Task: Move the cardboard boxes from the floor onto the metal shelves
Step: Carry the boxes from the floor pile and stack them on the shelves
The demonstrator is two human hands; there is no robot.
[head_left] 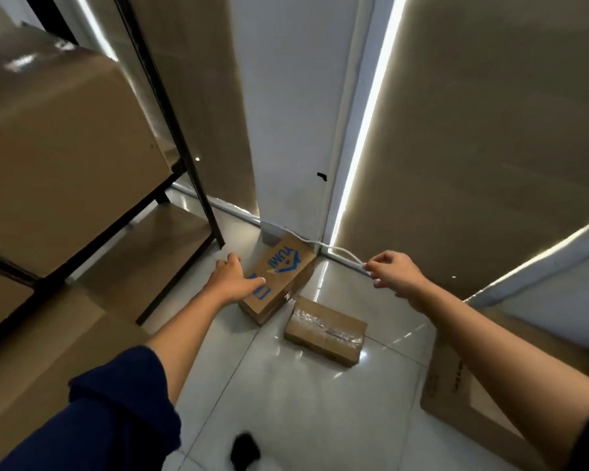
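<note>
- printed box (275, 279) on the floor, directly under and just ahead of the left hand (233, 279); long axis running away toward the white pillar (286, 130), far end touching its base.
- left hand open, palm down, fingers on or almost on the near left corner of the lid; contact not certain.
- right hand (393, 271) open too, fingers loosely curled, holding nothing, well apart to the right of the box, above the white cable (344, 254).
- left hand clearly nearer; right must cross inward to reach the opposite long side.
- taped box (325, 331) just beside, nearer than the grip, lying crosswise.
- metal shelf frame (170, 130) to the left of the left hand, large cartons (58, 147) already on it; probably tight when lifting.
</note>
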